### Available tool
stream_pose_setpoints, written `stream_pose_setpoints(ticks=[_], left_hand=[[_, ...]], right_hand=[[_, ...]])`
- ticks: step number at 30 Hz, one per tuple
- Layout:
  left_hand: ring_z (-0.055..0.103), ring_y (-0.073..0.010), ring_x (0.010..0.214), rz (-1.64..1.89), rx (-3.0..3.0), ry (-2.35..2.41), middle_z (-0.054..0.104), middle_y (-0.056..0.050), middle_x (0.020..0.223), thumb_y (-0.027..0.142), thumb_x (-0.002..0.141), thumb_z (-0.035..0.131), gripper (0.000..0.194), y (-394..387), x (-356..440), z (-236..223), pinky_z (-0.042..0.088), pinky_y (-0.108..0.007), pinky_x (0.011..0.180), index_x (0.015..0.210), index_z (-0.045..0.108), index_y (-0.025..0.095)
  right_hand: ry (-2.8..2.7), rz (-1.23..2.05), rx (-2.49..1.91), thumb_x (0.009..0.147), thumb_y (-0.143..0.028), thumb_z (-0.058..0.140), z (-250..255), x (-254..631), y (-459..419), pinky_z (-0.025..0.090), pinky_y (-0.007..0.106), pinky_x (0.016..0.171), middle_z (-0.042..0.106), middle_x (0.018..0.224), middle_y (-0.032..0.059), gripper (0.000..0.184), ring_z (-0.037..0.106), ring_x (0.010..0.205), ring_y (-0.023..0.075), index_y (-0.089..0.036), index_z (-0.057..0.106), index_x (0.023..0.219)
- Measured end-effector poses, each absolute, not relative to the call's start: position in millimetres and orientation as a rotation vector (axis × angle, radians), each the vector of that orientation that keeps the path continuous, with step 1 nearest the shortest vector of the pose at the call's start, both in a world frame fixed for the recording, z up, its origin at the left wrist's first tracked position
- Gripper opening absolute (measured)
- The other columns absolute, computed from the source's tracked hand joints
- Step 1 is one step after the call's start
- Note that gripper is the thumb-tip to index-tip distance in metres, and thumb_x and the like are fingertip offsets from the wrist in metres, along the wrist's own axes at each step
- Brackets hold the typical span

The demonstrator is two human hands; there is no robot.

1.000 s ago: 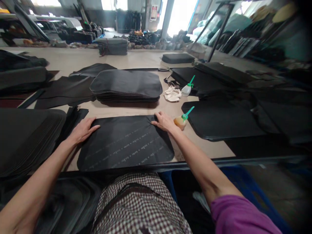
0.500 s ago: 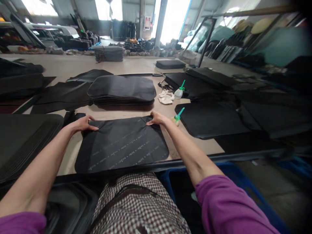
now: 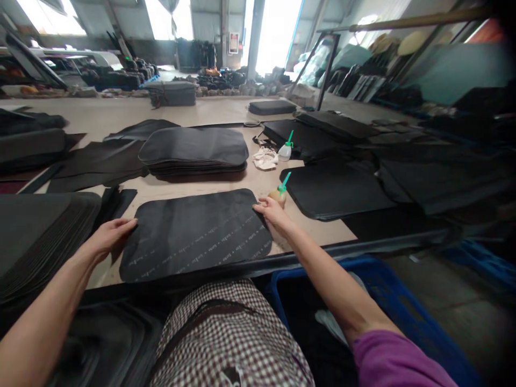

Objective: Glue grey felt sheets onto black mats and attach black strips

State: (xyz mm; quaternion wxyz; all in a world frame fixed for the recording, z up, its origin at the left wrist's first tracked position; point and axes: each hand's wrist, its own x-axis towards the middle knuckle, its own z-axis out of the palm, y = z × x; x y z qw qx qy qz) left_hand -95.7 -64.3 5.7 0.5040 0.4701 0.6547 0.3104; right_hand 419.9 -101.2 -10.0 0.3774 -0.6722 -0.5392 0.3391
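Note:
A black sheet with rounded corners and diagonal rows of pale print (image 3: 197,234) lies flat on the tan-covered table (image 3: 197,185) in front of me. My left hand (image 3: 116,231) pinches its left edge between thumb and fingers. On the opposite side, my right hand (image 3: 271,210) pinches the right edge near the far corner. Just beyond my right hand stands a squeeze bottle with a green nozzle (image 3: 279,192), partly hidden by that hand. Past the sheet sits a stack of similar black pieces (image 3: 193,148).
A tall pile of dark sheets (image 3: 40,236) is at the left. A crumpled white cloth (image 3: 265,158) and a second green-tipped bottle (image 3: 285,150) stand farther back. More black sheets (image 3: 338,188) cover the right side. A blue crate (image 3: 403,306) sits below the table edge.
My hands have moved from the sheet's far edge to its left and right edges. The creases near the far edge have smoothed out. The camera view has shifted slightly.

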Motion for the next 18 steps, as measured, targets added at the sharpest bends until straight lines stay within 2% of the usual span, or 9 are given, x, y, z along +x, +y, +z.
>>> stream_pose_setpoints(ticks=[3,5,8,13,18], left_hand=[[0.074,-0.0179,0.069,0.768,0.912,1.530,0.079,-0.004,0.085,0.040,0.073,0.088,0.039,-96.5,-85.4,3.6,0.062,-0.026,0.061,0.102,0.073,0.019],[0.076,-0.0222,0.068,0.785,0.783,1.518,0.080,-0.008,0.083,0.035,0.070,0.090,0.038,-110.6,-73.6,6.1,0.065,-0.032,0.061,0.099,0.072,0.018],[0.076,-0.0250,0.065,0.839,0.761,1.501,0.080,-0.009,0.084,0.033,0.067,0.091,0.038,-121.0,-56.8,19.3,0.066,-0.034,0.058,0.098,0.072,0.021],[0.077,-0.0252,0.066,0.882,0.867,1.421,0.081,-0.006,0.093,0.040,0.066,0.093,0.047,-116.5,-48.9,60.2,0.066,-0.035,0.058,0.107,0.073,0.028],[0.075,-0.0245,0.062,0.959,0.939,1.404,0.081,-0.004,0.089,0.044,0.061,0.095,0.054,-76.2,-50.7,105.0,0.065,-0.036,0.055,0.108,0.074,0.027]], right_hand=[[-1.295,1.089,-1.567,0.089,-0.039,0.067,-8.5,413.3,-137.3,0.064,0.040,0.080,0.078,0.090,0.0104,0.035,0.076,0.084,0.0255,-0.015,0.068,0.115],[-1.158,1.262,-1.424,0.082,-0.038,0.074,-2.4,406.0,-151.5,0.064,0.040,0.081,0.079,0.094,0.0094,0.034,0.077,0.084,0.0257,-0.018,0.068,0.108],[-0.962,1.395,-1.237,0.074,-0.035,0.082,17.4,397.0,-158.8,0.064,0.038,0.081,0.081,0.100,0.0060,0.040,0.077,0.087,0.0257,-0.021,0.067,0.108],[-0.998,1.368,-1.170,0.073,-0.036,0.087,75.1,398.3,-155.6,0.062,0.034,0.079,0.080,0.107,0.0057,0.048,0.078,0.088,0.0249,-0.022,0.068,0.115],[-1.028,1.272,-1.132,0.069,-0.036,0.091,128.2,405.7,-128.7,0.063,0.034,0.074,0.080,0.105,0.0058,0.056,0.077,0.082,0.0243,-0.023,0.070,0.119]])
